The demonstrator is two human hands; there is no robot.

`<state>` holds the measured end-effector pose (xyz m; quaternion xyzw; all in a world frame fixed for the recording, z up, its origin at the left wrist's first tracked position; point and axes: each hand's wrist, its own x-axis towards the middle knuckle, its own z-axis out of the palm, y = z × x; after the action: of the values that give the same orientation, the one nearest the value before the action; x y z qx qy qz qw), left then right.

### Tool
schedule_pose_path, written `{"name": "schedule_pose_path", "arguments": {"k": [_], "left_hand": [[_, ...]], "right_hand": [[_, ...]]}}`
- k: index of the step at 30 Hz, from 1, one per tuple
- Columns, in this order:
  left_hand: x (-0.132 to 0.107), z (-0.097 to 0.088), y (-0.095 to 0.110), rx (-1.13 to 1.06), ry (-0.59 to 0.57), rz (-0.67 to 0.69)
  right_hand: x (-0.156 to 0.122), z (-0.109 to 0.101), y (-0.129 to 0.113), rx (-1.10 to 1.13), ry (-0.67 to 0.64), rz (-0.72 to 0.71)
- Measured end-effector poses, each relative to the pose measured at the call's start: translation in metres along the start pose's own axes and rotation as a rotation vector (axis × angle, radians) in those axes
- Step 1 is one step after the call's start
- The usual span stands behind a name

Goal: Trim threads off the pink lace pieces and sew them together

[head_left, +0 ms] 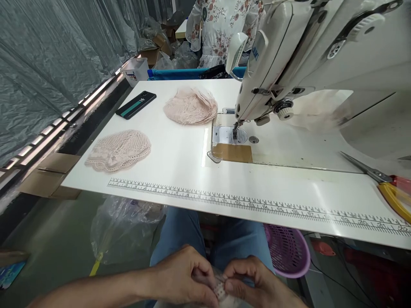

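Left hand (184, 276) and right hand (257, 282): thumbs and fingers of both pinch a pale lace (220, 291) between them, above the lap, below the near edge of the table (173, 160). Hands and the lower frame edge hide most of the lace, so its long axis and pointing direction cannot be told. A printed ruler (224, 199) follows the table's near edge, its numerals rising rightward. Behind it, at left, lies a flat lace piece (120, 150), long axis roughly left to right, scalloped edge toward the wearer; farther back, a pile (191, 106) of similar pink pieces. The phone (136, 105), green-striped, bears a small white logo. The sewing machine (269, 51) carries blue lettering, apparently "JUKI". Scissors (375, 173), at right, point toward the machine.
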<state>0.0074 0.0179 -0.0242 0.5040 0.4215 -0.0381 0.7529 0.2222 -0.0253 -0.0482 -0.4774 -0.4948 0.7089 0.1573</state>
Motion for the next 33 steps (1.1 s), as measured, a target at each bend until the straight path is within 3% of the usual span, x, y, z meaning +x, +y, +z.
{"name": "schedule_pose_path", "arguments": {"k": [8,14,19,25,33], "left_hand": [[0.004,-0.001,-0.006,-0.104,-0.006,-0.081],[0.005,0.0,-0.007,-0.08,-0.001,-0.082],[0.003,0.0,-0.001,-0.01,0.028,-0.04],[-0.001,-0.004,-0.003,-0.039,-0.021,-0.049],[-0.004,-0.009,0.001,-0.032,-0.087,-0.089]], "right_hand": [[-0.001,-0.009,0.0,0.108,-0.091,-0.108],[-0.007,-0.011,0.006,0.115,-0.075,-0.014],[-0.008,-0.004,0.008,0.02,0.07,0.088],[-0.001,-0.006,0.007,0.203,-0.027,-0.024],[-0.003,-0.014,0.024,0.302,-0.052,-0.014]]}}
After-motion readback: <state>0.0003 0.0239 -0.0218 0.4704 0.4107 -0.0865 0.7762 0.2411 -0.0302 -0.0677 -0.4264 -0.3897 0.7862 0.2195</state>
